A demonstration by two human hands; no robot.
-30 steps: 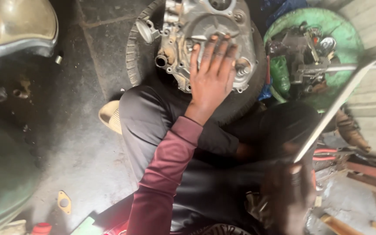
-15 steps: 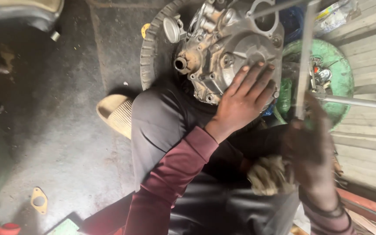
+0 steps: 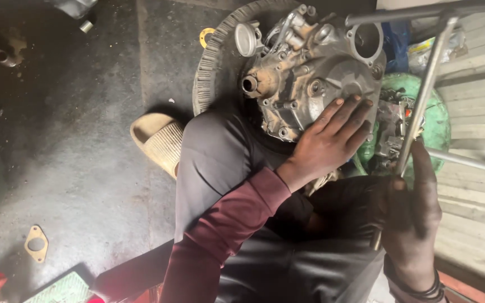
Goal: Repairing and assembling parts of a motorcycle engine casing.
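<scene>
On the far tyre (image 3: 209, 73), the left hand (image 3: 332, 140) lies flat (fingers spread) on the engine casing (image 3: 310, 73); the right hand (image 3: 411, 219) is clenched around a cross wrench (image 3: 422, 106) beside a green tub (image 3: 439, 118).

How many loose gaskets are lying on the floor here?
2. A tan gasket lies on the concrete at lower left; a yellow ring gasket sits near the top, beside the tyre. Others may be hidden.
</scene>
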